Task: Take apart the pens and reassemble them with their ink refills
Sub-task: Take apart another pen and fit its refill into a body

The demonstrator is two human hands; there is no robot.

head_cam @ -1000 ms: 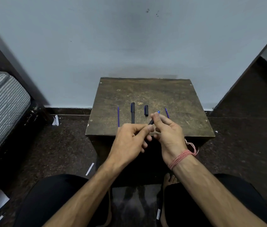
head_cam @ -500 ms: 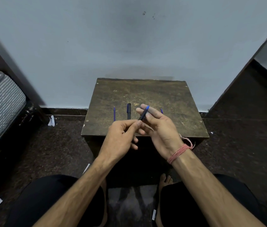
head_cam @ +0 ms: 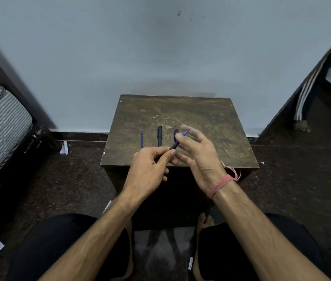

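**Refill seated in barrel, right hand released**

A dark pen barrel (head_cam: pixel 174 146) is pinched between the thumb and forefinger of the left hand (head_cam: pixel 149 171), with the blue refill tip (head_cam: pixel 184 133) protruding toward 1 o'clock. A second ago both hands were closed together on this piece; now the right hand (head_cam: pixel 198 157) is spread open, its fingers fanned and holding nothing, just beside the tip. From this it is judged that the refill has been pushed in, and that capping is the step now due.

On the small wooden table (head_cam: pixel 201 122), a loose blue refill (head_cam: pixel 141 138) is laid at 11 o'clock of the left hand, and a black pen body (head_cam: pixel 159 135) is laid just to the right of it. A short dark cap (head_cam: pixel 176 133) is seen at 12 o'clock of the held barrel, partly covered by the right forefinger.

The near end of the held barrel is hidden inside the left fist. A further blue piece, seen earlier at the right of the row, is now covered by the right hand. Whether the refill is fully seated cannot be told.
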